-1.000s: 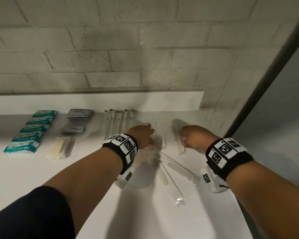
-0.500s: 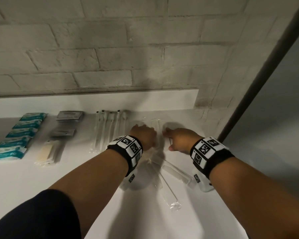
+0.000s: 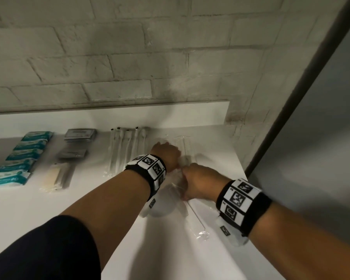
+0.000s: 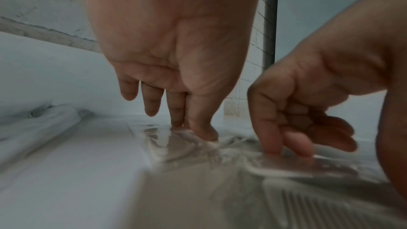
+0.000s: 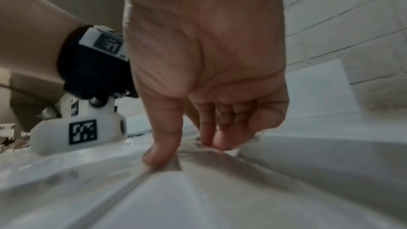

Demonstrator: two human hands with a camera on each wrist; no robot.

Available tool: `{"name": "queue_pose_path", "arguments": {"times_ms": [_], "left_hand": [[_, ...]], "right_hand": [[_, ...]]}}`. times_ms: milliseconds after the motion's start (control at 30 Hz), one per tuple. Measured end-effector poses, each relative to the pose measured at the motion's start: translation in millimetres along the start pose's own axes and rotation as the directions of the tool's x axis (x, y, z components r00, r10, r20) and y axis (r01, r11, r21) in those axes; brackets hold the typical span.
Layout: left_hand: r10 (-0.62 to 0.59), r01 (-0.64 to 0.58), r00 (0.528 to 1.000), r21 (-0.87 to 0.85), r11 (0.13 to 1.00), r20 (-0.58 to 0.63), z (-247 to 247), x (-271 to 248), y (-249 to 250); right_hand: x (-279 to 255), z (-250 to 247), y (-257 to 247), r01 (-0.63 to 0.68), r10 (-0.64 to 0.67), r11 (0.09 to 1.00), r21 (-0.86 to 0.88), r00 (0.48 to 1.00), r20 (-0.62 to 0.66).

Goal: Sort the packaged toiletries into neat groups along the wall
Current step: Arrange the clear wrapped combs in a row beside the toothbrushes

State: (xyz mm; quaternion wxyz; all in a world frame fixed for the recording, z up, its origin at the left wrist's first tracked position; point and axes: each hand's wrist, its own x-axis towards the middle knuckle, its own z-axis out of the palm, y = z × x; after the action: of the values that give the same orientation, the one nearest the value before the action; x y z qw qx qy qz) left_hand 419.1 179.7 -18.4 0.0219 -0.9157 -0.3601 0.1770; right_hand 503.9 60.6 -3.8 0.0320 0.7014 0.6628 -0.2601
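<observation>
Clear plastic sits under both my hands. My left hand (image 3: 166, 156), the one nearer the wall (image 3: 129, 57), pinches the crinkled end of a comb packet (image 4: 187, 144) between thumb and forefinger. My right hand (image 3: 198, 182) pinches the wrapper of a second packet (image 3: 197, 219). That one runs from my right fingers away from the wall, long axis slanted toward me, while the toothbrushes (image 3: 129, 146) lie square to the wall. I judge it needs straightening to match.

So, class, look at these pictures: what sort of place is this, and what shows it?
Probably a bathroom or hotel-room counter, though that is a guess: a white counter runs along a painted brick wall, and on it lie rows of teal packets, wrapped toothbrushes and clear-wrapped combs.
</observation>
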Motion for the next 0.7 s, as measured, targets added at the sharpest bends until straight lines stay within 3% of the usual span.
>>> {"name": "queue_pose_path", "arguments": {"times_ms": [167, 267, 367, 433, 500, 533, 567, 633, 700], "left_hand": [[-0.013, 0.014, 1.000, -0.090, 0.996, 0.016, 4.8, 2.8, -5.0], [-0.040, 0.042, 0.999, -0.233, 0.971, 0.011, 1.0, -0.5, -9.0], [-0.046, 0.035, 0.998, -0.262, 0.965, -0.038, -5.9, -1.7, -8.4], [-0.018, 0.004, 0.998, -0.246, 0.969, -0.053, -4.3, 6.0, -6.3], [0.001, -0.007, 1.000, -0.226, 0.974, -0.029, -2.2, 11.7, 0.0], [0.004, -0.007, 1.000, -0.210, 0.978, -0.016, -2.6, 11.7, 4.4], [0.005, -0.007, 1.000, -0.196, 0.981, -0.012, -2.4, 12.0, 8.5], [-0.008, 0.001, 0.999, -0.179, 0.984, -0.041, -1.0, 12.8, 15.8], [-0.034, 0.024, 0.998, -0.189, 0.982, -0.048, 0.5, 14.2, 19.6]], "right_hand": [[-0.6, -3.0, 4.3, -0.006, -0.004, 0.992, 0.128, 0.997, 0.078], [-1.6, -19.2, 15.2, -0.017, 0.016, 0.995, 0.094, 1.000, 0.014], [-5.8, -54.0, 29.4, 0.006, 0.032, 0.986, 0.167, 0.973, -0.227], [-8.4, -70.4, 42.0, 0.031, 0.010, 0.996, 0.084, 0.894, -0.449], [-9.6, -70.8, 53.0, 0.054, -0.045, 0.999, -0.001, 0.817, -0.575], [-10.1, -66.3, 59.0, 0.047, -0.067, 0.998, -0.049, 0.815, -0.575], [-11.2, -59.5, 64.8, 0.020, -0.062, 0.996, -0.086, 0.853, -0.518], [-15.0, -44.3, 76.2, -0.028, 0.001, 0.996, -0.083, 0.952, -0.306], [-14.0, -36.6, 83.5, -0.070, 0.061, 0.997, -0.046, 0.984, -0.168]]}}
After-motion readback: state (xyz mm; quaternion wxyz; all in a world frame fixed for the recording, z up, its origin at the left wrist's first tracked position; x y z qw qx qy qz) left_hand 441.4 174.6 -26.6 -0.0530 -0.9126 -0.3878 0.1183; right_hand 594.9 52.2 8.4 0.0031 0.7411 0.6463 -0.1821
